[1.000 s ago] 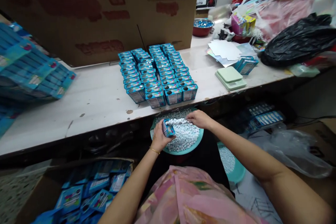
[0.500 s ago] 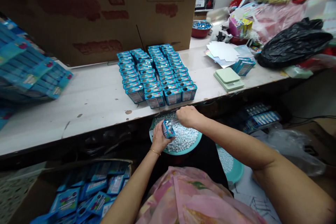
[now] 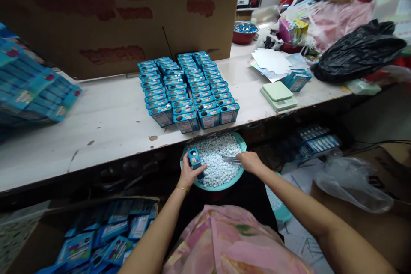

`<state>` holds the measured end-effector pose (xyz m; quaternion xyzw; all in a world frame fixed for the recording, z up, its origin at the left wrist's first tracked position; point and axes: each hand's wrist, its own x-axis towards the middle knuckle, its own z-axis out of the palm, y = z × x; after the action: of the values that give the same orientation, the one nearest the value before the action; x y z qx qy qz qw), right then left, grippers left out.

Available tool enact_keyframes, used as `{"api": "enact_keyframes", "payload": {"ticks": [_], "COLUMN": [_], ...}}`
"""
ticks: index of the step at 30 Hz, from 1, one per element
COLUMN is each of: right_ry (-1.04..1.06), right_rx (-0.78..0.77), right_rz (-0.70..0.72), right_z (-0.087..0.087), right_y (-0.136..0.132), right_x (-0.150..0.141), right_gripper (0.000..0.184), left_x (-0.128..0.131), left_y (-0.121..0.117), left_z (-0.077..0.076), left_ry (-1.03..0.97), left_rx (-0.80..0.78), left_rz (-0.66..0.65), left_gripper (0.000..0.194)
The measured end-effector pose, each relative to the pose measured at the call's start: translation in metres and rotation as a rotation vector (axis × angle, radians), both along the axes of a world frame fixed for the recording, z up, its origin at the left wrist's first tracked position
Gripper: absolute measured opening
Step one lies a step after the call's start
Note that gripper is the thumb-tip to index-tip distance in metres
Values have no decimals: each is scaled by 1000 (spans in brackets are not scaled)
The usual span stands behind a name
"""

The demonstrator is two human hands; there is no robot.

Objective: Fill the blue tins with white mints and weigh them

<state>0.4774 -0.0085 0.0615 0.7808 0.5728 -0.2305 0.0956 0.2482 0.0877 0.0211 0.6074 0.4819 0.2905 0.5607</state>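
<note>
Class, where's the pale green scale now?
In the head view, the scale sits right of the blue box rows, near the front of the table.

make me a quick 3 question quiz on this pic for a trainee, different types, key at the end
1. True or false: the left hand holds nothing.
2. Multiple choice: what colour is the scale on the table, to the right of the rows of blue boxes?
A red
B pale green
C black
3. Fill the gap: the metal utensil at the teal basin of small pale pieces is held in the ____ hand.

Key
1. False: it holds a small blue box.
2. B
3. right: the right hand grips it.
</note>
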Motion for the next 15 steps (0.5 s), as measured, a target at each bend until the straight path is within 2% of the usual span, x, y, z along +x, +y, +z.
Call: {"api": "enact_keyframes", "payload": {"ticks": [3, 7, 11, 15], "right_ry": [86, 191, 299, 385], "right_rx": [60, 129, 198, 257], "right_rz": [-67, -145, -184, -167], "right_z": [-35, -58, -61, -45], "right_y": [9, 20, 19, 20], "right_x": [-22, -33, -25, -11], "right_gripper": [30, 29, 27, 25], "left_x": [15, 28, 14, -10], "left_y": [-6, -9, -3, 6], "left_z": [-2, 2, 7, 5], "left_ry": [-53, -87, -85, 7], "left_rx": [-54, -84, -13, 158], "left_rz": [-16, -45, -41, -30], "left_gripper": [84, 80, 82, 86]}}
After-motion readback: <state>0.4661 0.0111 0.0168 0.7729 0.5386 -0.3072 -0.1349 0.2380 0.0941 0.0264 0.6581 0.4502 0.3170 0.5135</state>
